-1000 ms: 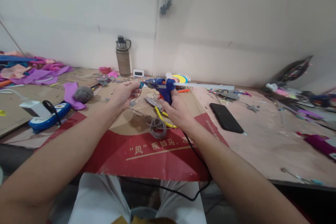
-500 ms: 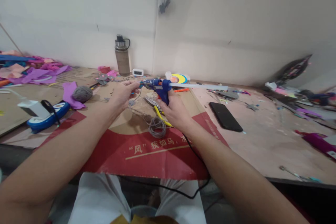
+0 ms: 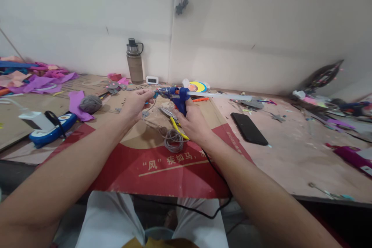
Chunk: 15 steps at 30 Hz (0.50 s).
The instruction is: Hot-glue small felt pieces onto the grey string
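On the far left, a heap of coloured scraps is spreading over the desk, and in front of it a white charger is sitting by a blue power strip. A purple strip is lying beside a grey ball of yarn. Farther back, a bottle is standing upright near the wall. The left hand is reaching in, its fingers curling close together at the tip of the glue gun; I cannot tell what they are pinching. Beyond it, a small clock is resting by the wall. Below, a coil of grey cord is lying on the red and brown cardboard, just beside yellow-handled pliers. The glue gun is hovering above the cardboard in the middle, its tip pointing left, and the right hand is gripping the handle with its fingers wrapped around it. A long white glue stick is jutting out of the gun's back. A black phone is lying flat to the right, and a purple pouch is resting well apart from it.
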Each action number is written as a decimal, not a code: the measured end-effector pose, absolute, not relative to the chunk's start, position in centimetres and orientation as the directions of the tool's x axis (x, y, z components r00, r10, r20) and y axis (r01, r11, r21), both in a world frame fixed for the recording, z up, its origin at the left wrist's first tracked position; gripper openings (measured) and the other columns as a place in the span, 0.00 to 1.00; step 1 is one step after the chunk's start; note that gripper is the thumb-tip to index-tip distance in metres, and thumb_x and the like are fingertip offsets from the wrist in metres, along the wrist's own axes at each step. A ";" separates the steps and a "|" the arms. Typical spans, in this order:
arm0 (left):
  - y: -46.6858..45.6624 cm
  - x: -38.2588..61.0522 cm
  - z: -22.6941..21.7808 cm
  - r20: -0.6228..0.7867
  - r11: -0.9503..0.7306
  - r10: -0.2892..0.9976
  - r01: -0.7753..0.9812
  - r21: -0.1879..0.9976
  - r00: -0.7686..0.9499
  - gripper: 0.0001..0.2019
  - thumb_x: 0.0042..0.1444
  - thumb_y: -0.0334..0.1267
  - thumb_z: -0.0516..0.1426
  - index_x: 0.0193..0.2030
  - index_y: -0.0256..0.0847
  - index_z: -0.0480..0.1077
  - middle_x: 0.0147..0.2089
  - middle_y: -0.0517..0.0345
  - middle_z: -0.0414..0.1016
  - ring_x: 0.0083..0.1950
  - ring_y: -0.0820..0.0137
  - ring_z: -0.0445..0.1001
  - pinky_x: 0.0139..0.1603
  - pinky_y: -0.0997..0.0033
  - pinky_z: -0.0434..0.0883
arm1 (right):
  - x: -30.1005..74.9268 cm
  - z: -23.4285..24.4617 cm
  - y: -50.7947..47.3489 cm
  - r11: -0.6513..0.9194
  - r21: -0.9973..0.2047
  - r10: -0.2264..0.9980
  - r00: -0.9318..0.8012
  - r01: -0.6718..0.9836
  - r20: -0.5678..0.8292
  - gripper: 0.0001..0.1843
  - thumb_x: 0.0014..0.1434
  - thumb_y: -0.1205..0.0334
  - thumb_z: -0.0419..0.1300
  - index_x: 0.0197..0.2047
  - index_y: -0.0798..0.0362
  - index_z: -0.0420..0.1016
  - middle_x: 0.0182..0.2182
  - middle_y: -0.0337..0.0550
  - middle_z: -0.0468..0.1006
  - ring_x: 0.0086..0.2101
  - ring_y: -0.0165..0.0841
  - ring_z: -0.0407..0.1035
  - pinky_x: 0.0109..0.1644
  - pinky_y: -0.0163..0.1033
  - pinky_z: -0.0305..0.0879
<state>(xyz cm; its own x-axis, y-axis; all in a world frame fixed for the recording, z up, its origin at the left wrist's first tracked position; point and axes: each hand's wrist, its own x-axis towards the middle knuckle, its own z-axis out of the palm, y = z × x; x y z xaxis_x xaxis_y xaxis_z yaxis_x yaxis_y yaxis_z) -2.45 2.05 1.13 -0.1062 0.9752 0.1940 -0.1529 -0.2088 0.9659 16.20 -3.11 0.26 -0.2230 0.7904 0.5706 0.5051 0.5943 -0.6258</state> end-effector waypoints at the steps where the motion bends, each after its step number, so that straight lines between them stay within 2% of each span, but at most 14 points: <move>1: 2.1 -2.4 1.1 0.194 -0.208 0.976 -0.155 0.966 -0.102 0.09 0.40 0.36 0.64 0.25 0.36 0.69 0.24 0.62 0.68 0.23 0.80 0.65 0.22 0.80 0.59 | 16.2 0.2 -3.1 0.593 -0.626 0.791 -0.219 0.507 0.571 0.21 0.60 0.61 0.52 0.56 0.53 0.64 0.44 0.51 0.76 0.42 0.41 0.70 0.48 0.49 0.67; 9: 2.1 -2.4 1.2 0.189 -0.206 0.975 -0.165 0.965 -0.114 0.08 0.39 0.35 0.64 0.25 0.36 0.69 0.24 0.62 0.68 0.23 0.80 0.65 0.22 0.80 0.60 | 16.2 0.1 -3.0 0.597 -0.620 0.783 -0.204 0.509 0.587 0.18 0.59 0.61 0.53 0.53 0.53 0.66 0.43 0.51 0.76 0.42 0.41 0.70 0.49 0.49 0.66; 15: 1.9 -2.3 1.3 0.173 -0.193 0.977 -0.179 0.965 -0.126 0.09 0.40 0.35 0.64 0.24 0.36 0.68 0.24 0.62 0.67 0.23 0.80 0.65 0.21 0.80 0.60 | 16.2 0.3 -3.2 0.608 -0.620 0.780 -0.229 0.496 0.582 0.19 0.60 0.61 0.52 0.54 0.53 0.65 0.46 0.51 0.75 0.44 0.42 0.70 0.51 0.50 0.66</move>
